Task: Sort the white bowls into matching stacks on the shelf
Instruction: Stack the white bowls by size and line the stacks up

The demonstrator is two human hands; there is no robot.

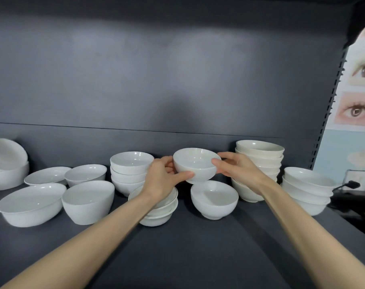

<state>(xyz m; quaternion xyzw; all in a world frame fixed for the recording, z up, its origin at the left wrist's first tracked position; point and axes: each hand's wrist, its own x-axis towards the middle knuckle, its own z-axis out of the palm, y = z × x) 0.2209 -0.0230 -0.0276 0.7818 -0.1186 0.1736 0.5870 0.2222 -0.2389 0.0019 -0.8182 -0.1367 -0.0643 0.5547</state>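
The bowl (196,165) is up in the air, mid shelf (198,257), just above a lone bowl (215,198) that looks the same. L hand (162,176) & R hand (240,167) each grip a side, fingers clamped on it, so it sits level. Prob. goes down on the lone one. Tall stack (258,163) is near, on the R.
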